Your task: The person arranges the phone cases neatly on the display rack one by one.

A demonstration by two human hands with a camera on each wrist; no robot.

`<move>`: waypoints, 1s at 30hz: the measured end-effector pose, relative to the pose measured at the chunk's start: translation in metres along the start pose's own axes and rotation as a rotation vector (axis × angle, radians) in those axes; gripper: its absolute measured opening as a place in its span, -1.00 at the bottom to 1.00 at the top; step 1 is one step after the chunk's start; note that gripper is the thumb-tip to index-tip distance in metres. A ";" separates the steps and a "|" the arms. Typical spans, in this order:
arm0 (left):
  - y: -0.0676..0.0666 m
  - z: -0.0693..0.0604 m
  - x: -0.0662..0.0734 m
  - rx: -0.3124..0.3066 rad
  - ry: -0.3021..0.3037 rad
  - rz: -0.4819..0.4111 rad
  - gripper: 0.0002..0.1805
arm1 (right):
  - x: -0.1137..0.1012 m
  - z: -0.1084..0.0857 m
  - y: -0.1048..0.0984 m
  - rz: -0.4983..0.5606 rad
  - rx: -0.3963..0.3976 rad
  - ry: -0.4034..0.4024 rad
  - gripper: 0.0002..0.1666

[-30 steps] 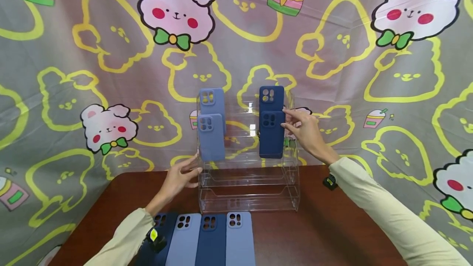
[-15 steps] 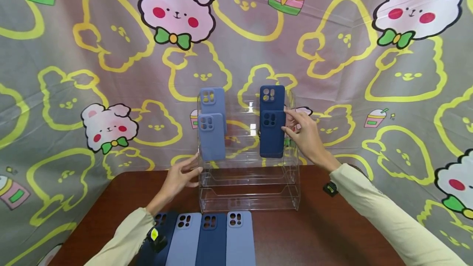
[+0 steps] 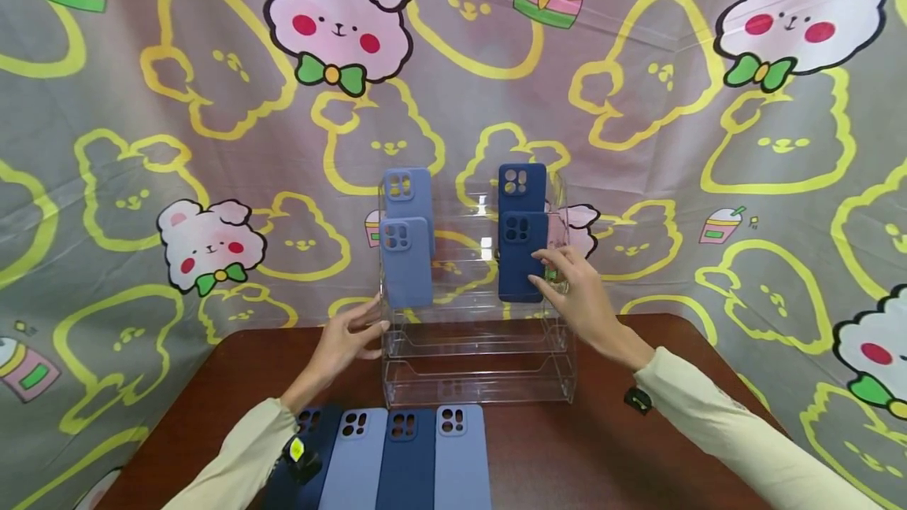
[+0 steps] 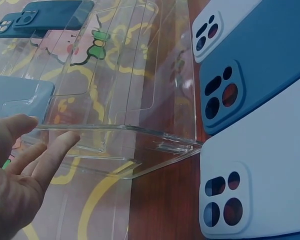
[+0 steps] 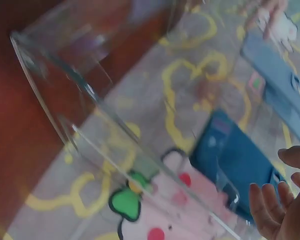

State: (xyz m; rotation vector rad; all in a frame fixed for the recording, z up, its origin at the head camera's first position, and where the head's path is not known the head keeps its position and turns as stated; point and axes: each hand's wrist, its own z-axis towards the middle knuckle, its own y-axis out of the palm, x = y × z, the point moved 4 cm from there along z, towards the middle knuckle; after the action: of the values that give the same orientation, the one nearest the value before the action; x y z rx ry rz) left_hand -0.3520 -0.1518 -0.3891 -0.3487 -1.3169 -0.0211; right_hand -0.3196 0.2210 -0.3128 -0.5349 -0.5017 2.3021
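A clear tiered display rack [image 3: 478, 392] stands on the table. Near its right side, my right hand [image 3: 584, 297] has its fingers apart, fingertips overlapping the lower edge of the front dark blue phone case [image 3: 520, 266]. The right wrist view shows these fingers [image 5: 264, 207] loose, with nothing between them. Behind that case stands another dark blue phone case [image 3: 522, 179]. On the rack's left, a light blue phone case [image 3: 406, 270] stands before a second light blue phone case [image 3: 418, 183]. My left hand [image 3: 347, 341] rests its relaxed fingers against the rack's left side edge.
In front of the rack, several phone cases lie side by side, among them a light blue case [image 3: 462, 463] and a dark blue case [image 3: 405, 471]. The brown table [image 3: 609, 439] reaches back to a patterned cloth [image 3: 638, 140].
My right hand has let go of the front dark blue phone case's right edge and slid downward. That case stays in place on the rack. The left hand has not moved.
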 end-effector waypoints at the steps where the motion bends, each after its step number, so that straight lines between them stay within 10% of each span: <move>1: 0.000 0.000 0.000 -0.001 -0.001 0.000 -0.30 | -0.002 -0.004 0.002 0.003 -0.008 -0.009 -0.55; 13: 0.001 0.000 0.001 -0.007 -0.004 -0.010 -0.29 | -0.032 -0.061 0.037 0.115 -0.174 0.012 -0.58; 30: -0.001 0.000 0.001 0.001 -0.011 -0.009 -0.31 | -0.069 -0.115 0.087 0.288 -0.602 0.088 -0.57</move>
State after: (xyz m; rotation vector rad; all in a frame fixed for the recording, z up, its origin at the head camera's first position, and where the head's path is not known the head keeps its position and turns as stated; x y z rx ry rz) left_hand -0.3515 -0.1526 -0.3881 -0.3420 -1.3293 -0.0260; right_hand -0.2633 0.1359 -0.4366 -1.0485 -1.1506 2.3611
